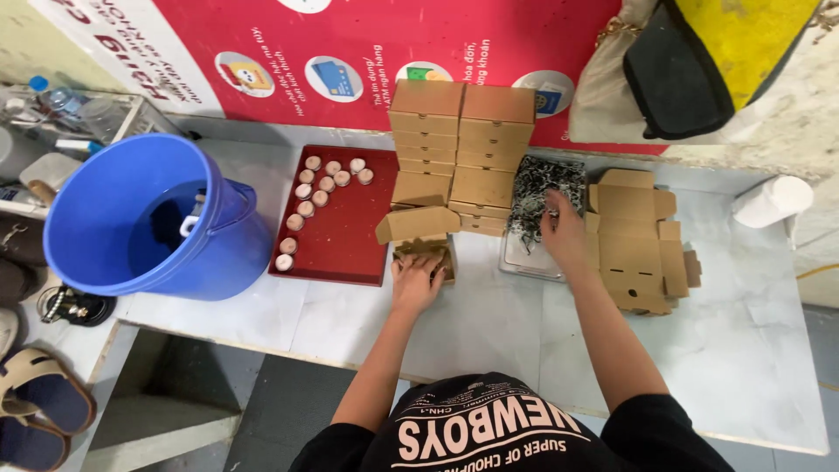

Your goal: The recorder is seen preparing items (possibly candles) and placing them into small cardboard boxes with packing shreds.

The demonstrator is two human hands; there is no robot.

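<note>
On white table, L hand [416,281] fingers flat in open box [423,253], R hand [562,231] fingers buried in shredded paper [546,194], grip unclear

Left hand [417,281]: bare, palm down, fingers spread and pointing toward 12 o'clock, lying flat. Left forearm: bare, runs from the black short sleeve at 6 o'clock up toward 12, slightly inclined to 1 o'clock.

Right hand [562,229]: bare, palm down, fingers curled downward, reaching farther forward than the left. Right forearm: bare, extends from the black sleeve at 5 o'clock toward 11 o'clock. Hands well apart.
</note>
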